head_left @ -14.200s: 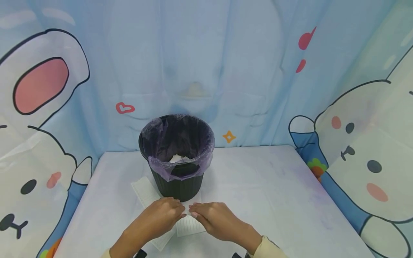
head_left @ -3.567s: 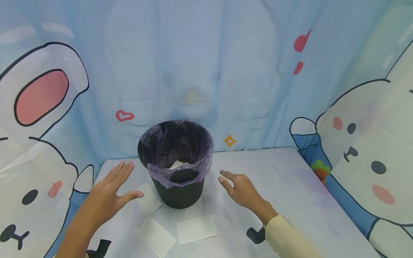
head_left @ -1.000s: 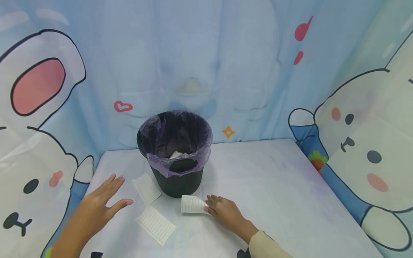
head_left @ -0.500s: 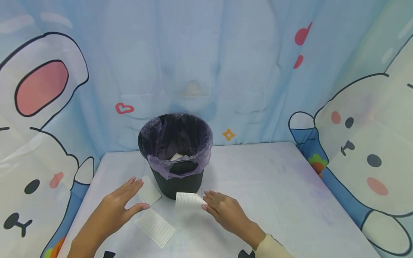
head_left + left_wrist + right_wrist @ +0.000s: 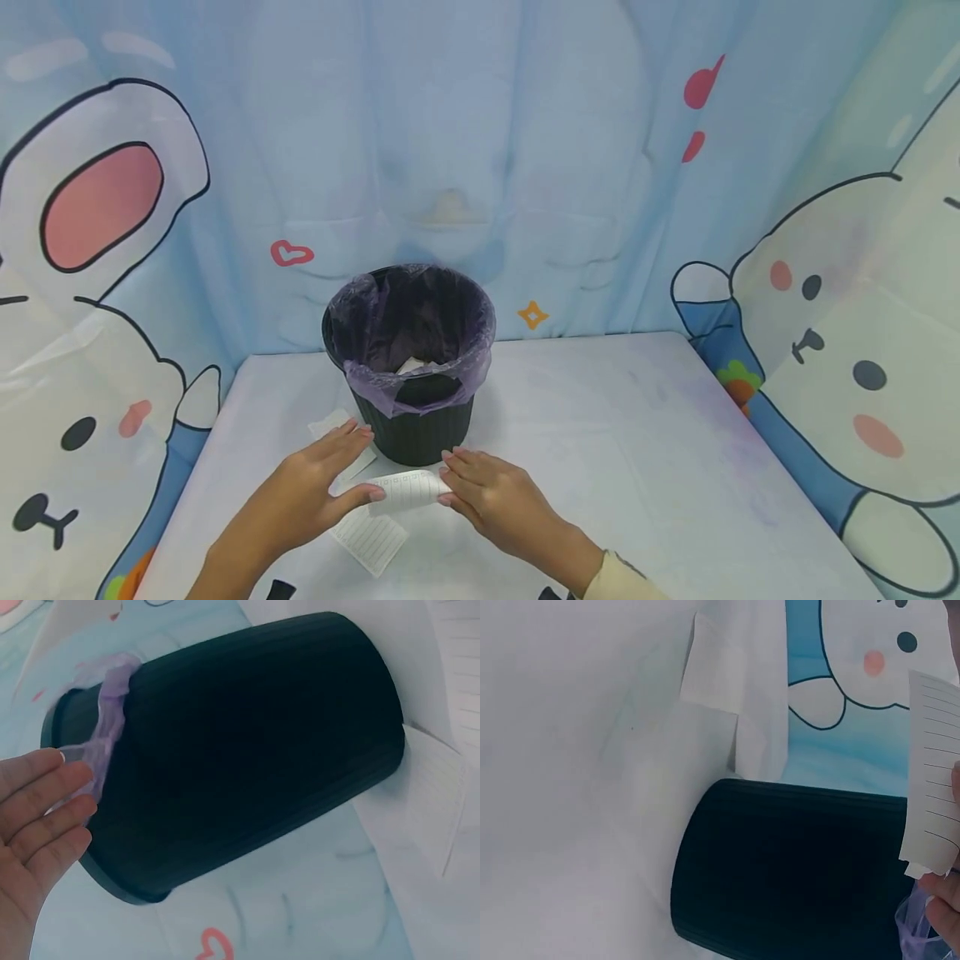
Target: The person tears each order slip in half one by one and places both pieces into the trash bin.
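Observation:
My right hand [image 5: 510, 504] pinches the right end of a small lined paper sheet [image 5: 408, 490] in front of the bin. The right wrist view shows that ruled paper [image 5: 934, 772] raised, its lower corner at the fingertips. My left hand [image 5: 303, 496] is at the sheet's other end, its thumb tip overlapping the edge in the head view. Straight fingers show on the left hand [image 5: 37, 825] in the left wrist view, before the bin's rim. The black waste bin [image 5: 420, 437] stands upright, lined with a purple plastic bag [image 5: 457, 387].
Two more paper sheets lie on the white-covered table [image 5: 600, 433]: a lined sheet [image 5: 372, 546] below the hands and another sheet [image 5: 327, 425] partly behind my left hand. White paper scraps [image 5: 411, 365] sit inside the bin. A cartoon-printed blue curtain [image 5: 585, 208] hangs behind.
Earlier, the lined sheet lay flat on the table. My right hand has taken its right end and lifted it, then carried it left, while my left hand has moved right to meet it.

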### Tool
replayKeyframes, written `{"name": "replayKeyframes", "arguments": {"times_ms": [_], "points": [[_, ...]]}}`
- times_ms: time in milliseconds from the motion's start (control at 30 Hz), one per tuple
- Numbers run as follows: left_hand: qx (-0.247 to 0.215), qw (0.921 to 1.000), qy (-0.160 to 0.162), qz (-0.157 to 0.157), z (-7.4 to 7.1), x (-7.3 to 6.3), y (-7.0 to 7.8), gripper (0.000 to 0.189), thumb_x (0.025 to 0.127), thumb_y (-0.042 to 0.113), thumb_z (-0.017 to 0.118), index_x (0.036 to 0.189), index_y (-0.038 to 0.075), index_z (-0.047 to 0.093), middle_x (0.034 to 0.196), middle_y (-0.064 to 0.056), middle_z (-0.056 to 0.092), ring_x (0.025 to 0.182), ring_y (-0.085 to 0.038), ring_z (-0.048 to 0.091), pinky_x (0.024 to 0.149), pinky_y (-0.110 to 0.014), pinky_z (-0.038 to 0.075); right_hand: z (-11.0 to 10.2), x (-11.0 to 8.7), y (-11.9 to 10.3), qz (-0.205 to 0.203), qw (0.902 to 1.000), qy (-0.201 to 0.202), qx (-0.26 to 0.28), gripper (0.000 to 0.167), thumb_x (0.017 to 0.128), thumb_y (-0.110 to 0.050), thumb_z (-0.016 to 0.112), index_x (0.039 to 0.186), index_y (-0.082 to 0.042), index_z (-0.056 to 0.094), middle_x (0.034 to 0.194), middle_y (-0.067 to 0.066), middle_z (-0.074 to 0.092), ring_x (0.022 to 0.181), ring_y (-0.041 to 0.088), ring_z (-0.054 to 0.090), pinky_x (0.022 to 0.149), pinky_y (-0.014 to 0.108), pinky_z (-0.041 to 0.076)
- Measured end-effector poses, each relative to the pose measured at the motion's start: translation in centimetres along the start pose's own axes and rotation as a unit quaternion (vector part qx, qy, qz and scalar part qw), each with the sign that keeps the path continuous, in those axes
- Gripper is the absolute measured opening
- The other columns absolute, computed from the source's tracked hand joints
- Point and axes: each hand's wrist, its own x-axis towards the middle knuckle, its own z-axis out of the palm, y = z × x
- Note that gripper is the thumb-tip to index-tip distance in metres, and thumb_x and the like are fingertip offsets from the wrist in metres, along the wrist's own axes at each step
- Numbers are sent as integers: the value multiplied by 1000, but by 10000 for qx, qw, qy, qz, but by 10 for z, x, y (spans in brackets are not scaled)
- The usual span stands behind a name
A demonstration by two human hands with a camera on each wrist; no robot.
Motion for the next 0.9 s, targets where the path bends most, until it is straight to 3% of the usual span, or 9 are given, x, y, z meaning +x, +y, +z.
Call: {"name": "replayKeyframes", "arguments": {"times_ms": [367, 700, 900], "points": [[-210, 9989, -293, 284, 7, 8, 11, 62, 93, 54, 64, 129, 3, 67, 134, -10, 66, 130, -31, 58, 94, -45, 57, 0, 8, -7, -323, 9991, 206, -199, 36, 103, -35, 57, 111, -6, 77, 120, 9, 73, 113, 21, 70, 92, 35, 59], [-248, 9970, -659, 330, 10, 14, 17, 56, 96, 54, 60, 118, 4, 73, 121, -10, 73, 120, -30, 66, 91, -44, 59, -3, 11, -10, -623, 9950, 418, -666, 40, 107, -34, 48, 111, -6, 77, 120, 9, 73, 113, 20, 70, 91, 33, 59], [-242, 9948, -764, 625, 12, 18, 17, 39, 98, 42, 62, 105, 7, 78, 109, -7, 77, 109, -29, 71, 88, -40, 60, -4, 12, -9, -690, 9939, 494, -699, 41, 108, -32, 46, 109, -5, 77, 119, 10, 73, 112, 20, 71, 91, 33, 59]]}}
